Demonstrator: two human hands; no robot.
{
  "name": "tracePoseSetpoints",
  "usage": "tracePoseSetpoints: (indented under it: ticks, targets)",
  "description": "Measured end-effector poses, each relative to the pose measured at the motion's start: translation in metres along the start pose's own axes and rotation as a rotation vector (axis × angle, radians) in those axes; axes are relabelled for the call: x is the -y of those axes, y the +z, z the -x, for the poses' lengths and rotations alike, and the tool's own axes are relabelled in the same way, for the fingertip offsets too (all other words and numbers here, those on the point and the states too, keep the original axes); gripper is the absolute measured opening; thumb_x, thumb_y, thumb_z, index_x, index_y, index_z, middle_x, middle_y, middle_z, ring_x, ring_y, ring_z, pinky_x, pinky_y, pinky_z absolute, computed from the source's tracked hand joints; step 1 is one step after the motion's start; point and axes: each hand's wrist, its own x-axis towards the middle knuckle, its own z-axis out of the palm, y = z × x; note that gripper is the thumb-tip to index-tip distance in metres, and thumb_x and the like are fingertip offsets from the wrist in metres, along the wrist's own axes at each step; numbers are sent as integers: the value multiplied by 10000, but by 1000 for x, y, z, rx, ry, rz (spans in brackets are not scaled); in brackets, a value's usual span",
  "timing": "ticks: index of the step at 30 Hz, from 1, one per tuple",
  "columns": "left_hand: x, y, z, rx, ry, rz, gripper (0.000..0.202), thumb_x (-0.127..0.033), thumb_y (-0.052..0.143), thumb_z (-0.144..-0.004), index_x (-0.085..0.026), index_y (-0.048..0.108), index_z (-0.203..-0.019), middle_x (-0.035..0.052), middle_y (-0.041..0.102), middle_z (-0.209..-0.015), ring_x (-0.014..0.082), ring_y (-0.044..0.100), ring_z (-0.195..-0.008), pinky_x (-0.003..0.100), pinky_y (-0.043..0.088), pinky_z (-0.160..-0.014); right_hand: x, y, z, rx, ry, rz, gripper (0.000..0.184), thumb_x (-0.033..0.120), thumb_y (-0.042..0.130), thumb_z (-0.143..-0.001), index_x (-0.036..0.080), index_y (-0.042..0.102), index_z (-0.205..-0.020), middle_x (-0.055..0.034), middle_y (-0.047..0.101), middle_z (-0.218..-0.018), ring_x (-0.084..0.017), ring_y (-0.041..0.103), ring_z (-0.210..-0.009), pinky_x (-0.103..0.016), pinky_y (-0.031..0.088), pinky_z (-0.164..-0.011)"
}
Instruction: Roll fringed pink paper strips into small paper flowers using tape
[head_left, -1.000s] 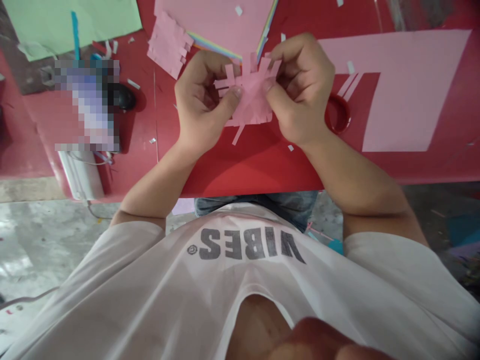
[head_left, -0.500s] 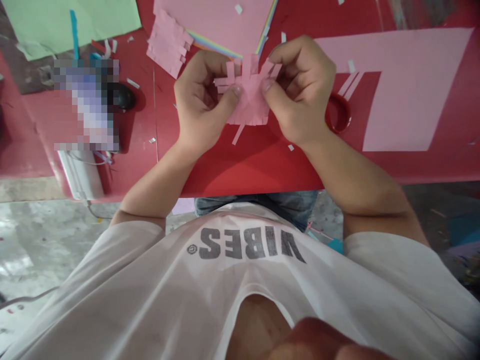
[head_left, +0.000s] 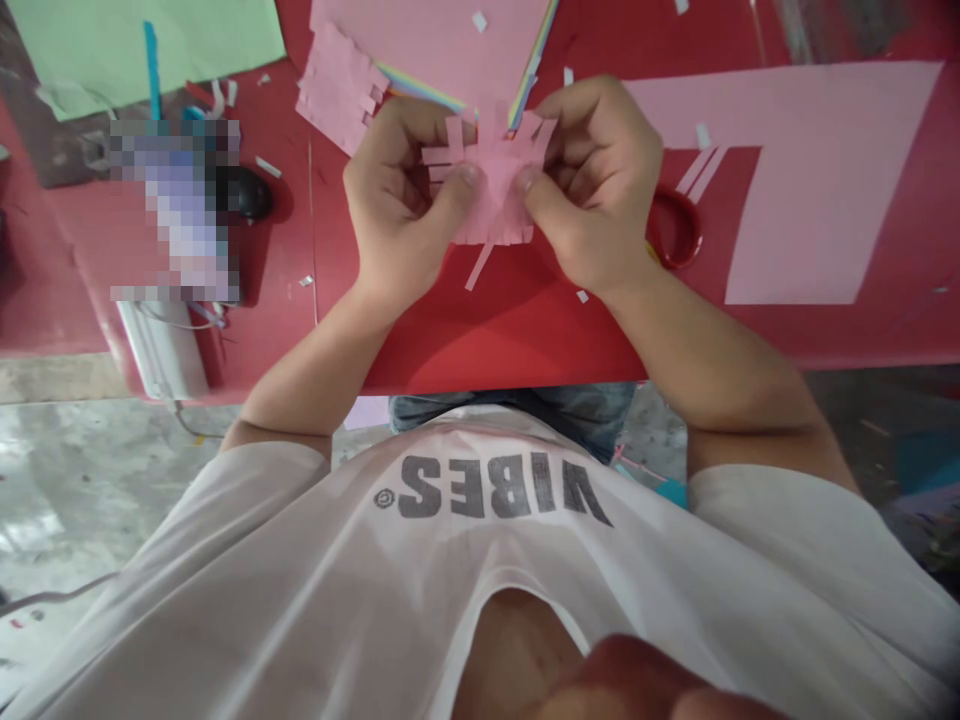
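Between my two hands is a small pink paper piece (head_left: 495, 190) with fringed, cut strips along its edges. My left hand (head_left: 412, 195) pinches its left side, thumb on top and fingers curled beneath. On the right side, my right hand (head_left: 600, 180) grips it the same way, with several strips standing up near the fingers. A narrow pink paper strip (head_left: 478, 268) lies on the table just below the piece. Beside my right wrist are red scissor-like handles (head_left: 679, 228), partly hidden by the arm.
A second fringed pink piece (head_left: 341, 85) lies by a stack of coloured paper (head_left: 427, 35). To the right is a large cut pink sheet (head_left: 810, 200). Green paper (head_left: 187, 40), a black rounded object (head_left: 251, 193) and a white power strip (head_left: 161, 350) are at left on the red table (head_left: 510, 350).
Both hands stay on the pink paper. My right hand has shifted slightly left, and the upper strips near it have changed angle. More of the red handles shows.
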Motion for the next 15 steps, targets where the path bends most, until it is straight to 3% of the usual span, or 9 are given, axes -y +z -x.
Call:
tracePoseSetpoints:
  ticks: [5,10,15]
  targets:
    - [0,0,-1,22,39,-17,190,-318,718,-949,-169,663,-1052,26,621,-891,101,580,-761,238,471,-685,6,1,-2,-7,-21,-20,162,377,673,-858,370,607,-1007,30,578,-845,-153,494,-650,-321,335,-526]
    - [1,-4,-1,21,-43,-33,306,-452,739,-917,-177,663,-1028,16,583,-871,103,551,-747,268,496,-721,9,1,-2,-16,-3,-11,116,363,676,-860,351,616,-959,30,556,-797,-150,452,-623,-325,318,-531]
    - [2,-3,-1,30,-30,8,255,-416,749,-914,-203,675,-1033,25,599,-874,110,512,-729,272,470,-705,2,3,-2,-49,8,-13,206,455,686,-824,366,600,-989,27,582,-831,-166,500,-645,-331,356,-521]
